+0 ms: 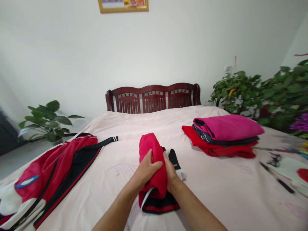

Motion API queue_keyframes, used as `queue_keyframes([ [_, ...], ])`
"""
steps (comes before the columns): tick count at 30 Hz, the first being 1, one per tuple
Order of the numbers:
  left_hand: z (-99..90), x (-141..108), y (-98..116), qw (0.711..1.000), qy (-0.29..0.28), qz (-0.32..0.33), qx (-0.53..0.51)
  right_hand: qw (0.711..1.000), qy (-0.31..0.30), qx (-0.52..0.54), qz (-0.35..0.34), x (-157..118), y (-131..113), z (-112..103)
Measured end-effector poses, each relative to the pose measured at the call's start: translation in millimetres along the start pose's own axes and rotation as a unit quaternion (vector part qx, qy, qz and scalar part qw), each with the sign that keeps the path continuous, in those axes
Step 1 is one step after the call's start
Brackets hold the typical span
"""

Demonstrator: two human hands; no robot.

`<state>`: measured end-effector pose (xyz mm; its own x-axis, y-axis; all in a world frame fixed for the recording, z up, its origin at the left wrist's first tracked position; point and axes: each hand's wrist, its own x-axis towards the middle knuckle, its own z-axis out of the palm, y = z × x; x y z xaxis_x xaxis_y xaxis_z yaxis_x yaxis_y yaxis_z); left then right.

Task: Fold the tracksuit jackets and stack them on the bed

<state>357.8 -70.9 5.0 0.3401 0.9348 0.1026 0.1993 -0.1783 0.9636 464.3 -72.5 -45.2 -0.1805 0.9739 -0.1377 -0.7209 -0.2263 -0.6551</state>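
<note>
Both left grip (147, 167) and right grip (171, 175) clamp a smooth, rounded red fabric bundle (150, 143).

The scene is viewed by one head-worn camera, held high on the near side of the pink cloth (96, 179) and pointed forward and down. The cloth is looked across lengthwise, past its far edge, to the wooden backrest (154, 97) and white wall (168, 48), which are seen farther off. The left hand (145, 168) and right hand (171, 175) are shown nearer; both far corners are taken in by the wide view.
</note>
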Motion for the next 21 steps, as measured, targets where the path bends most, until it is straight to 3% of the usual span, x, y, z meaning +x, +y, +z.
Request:
queue_keyframes([
  [4,32.4,7,-2,0.994,-0.088,0.024,0.056,0.999,0.019,0.004,0.03,-19,-46,-43],
  [6,37.8,2,-8,0.989,-0.079,0.089,0.092,0.997,0.058,-0.05,0.028,-25,-61,-72],
  [9,40.6,-10,-28,0.96,-0.032,0.151,0.234,0.959,0.173,-0.206,-0.083,-26,-75,-105],
  [12,45.9,-19,-52,0.918,-0.057,0.145,0.365,0.839,0.236,-0.445,-0.206,-18,-81,-108],
  [14,51.0,-23,-65,0.899,-0.06,0.139,0.411,0.736,0.191,-0.605,-0.237,-8,-82,-96],
  [16,54.8,-27,-77,0.887,-0.045,0.133,0.44,0.637,0.122,-0.726,-0.227,3,-78,-84],
  [18,56.2,-32,-87,0.879,-0.037,0.132,0.456,0.559,0.07,-0.807,-0.179,13,-71,-81],
  [21,54.5,-39,-100,0.877,-0.043,0.138,0.458,0.497,0.035,-0.859,-0.116,28,-59,-92],
])
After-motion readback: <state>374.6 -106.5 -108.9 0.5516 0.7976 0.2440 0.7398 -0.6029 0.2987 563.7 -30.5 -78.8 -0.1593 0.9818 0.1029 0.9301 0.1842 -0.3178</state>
